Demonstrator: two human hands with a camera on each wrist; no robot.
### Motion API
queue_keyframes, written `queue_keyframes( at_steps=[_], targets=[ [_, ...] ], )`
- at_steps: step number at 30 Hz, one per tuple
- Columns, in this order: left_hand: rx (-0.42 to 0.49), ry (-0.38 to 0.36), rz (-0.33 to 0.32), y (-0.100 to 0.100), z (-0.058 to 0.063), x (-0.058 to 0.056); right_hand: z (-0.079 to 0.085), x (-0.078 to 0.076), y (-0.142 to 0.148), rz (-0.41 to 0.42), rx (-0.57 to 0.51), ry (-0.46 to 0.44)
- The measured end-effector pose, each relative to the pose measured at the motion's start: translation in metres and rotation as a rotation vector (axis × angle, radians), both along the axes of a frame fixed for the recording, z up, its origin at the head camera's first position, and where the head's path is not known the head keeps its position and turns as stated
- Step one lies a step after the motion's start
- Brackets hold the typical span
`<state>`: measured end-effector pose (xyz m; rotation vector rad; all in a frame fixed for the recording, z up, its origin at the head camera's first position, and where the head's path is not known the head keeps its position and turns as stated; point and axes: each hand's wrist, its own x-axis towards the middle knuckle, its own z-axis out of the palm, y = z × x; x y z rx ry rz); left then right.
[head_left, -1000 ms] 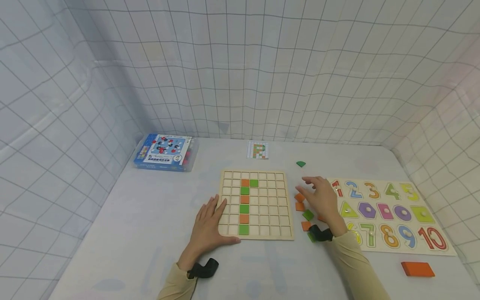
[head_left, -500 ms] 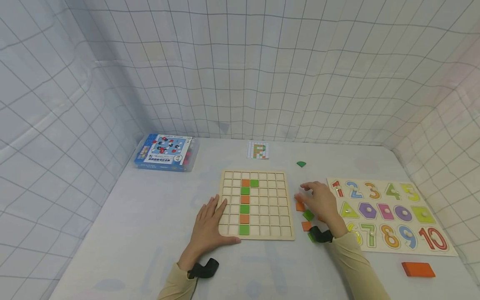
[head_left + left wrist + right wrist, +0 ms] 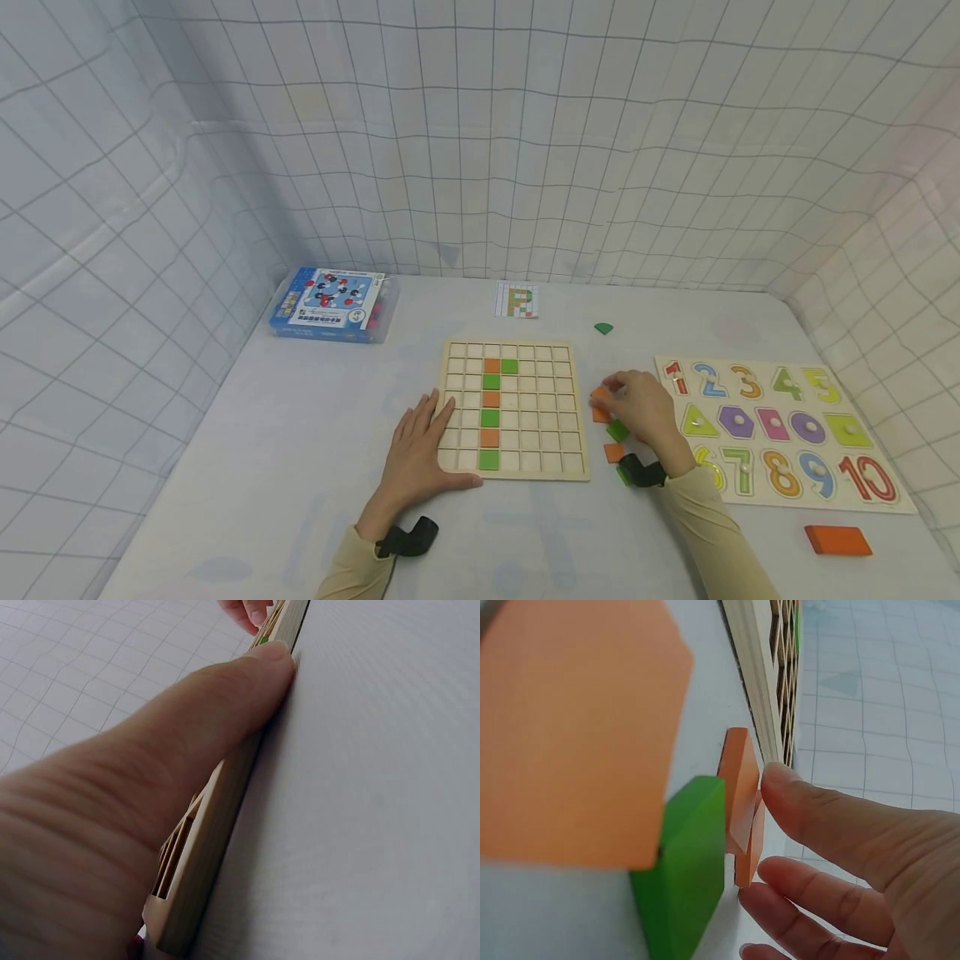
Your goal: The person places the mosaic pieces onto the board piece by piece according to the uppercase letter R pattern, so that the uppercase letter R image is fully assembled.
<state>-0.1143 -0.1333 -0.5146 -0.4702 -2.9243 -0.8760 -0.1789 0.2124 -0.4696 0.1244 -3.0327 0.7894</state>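
A wooden grid board (image 3: 528, 418) lies flat, with orange and green square tiles in one column and a green tile (image 3: 509, 367) beside its top one. My left hand (image 3: 416, 454) rests with spread fingers on the board's left side, thumb along the front edge (image 3: 240, 690). To the right of the board, my right hand (image 3: 641, 408) pinches an orange tile (image 3: 599, 392) between thumb and fingertips, low over the loose tiles. Close by in the right wrist view are another orange tile (image 3: 737, 784), a green tile (image 3: 694, 870) and a large near orange tile (image 3: 577, 735).
Behind the board lies a pattern card (image 3: 517, 300), with a green wedge piece (image 3: 603, 328) to its right. A number and shape puzzle (image 3: 783, 492) fills the right side, an orange block (image 3: 837, 540) in front of it. A boxed molecule set (image 3: 333, 304) stands back left.
My right hand has come down and slightly toward me onto the orange tile, its thumb and fingers closing around it. The left hand has stayed on the board.
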Motion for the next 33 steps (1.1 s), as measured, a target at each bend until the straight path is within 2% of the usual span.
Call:
queue_keyframes(
  at_steps=[8,21,27,33],
  targets=[
    [0.011,-0.004,-0.003,0.000,0.000,0.000,0.001,-0.002,-0.001,-0.015,0.032,-0.013],
    [0.008,0.003,-0.004,0.000,-0.001,0.000,0.002,-0.013,-0.002,0.005,-0.024,-0.120],
    [0.011,0.015,-0.007,0.001,0.001,0.001,0.001,-0.014,-0.002,-0.025,-0.039,-0.070],
    [0.011,0.007,-0.003,0.001,0.002,0.002,0.007,-0.023,-0.014,0.062,-0.076,0.035]
  ],
)
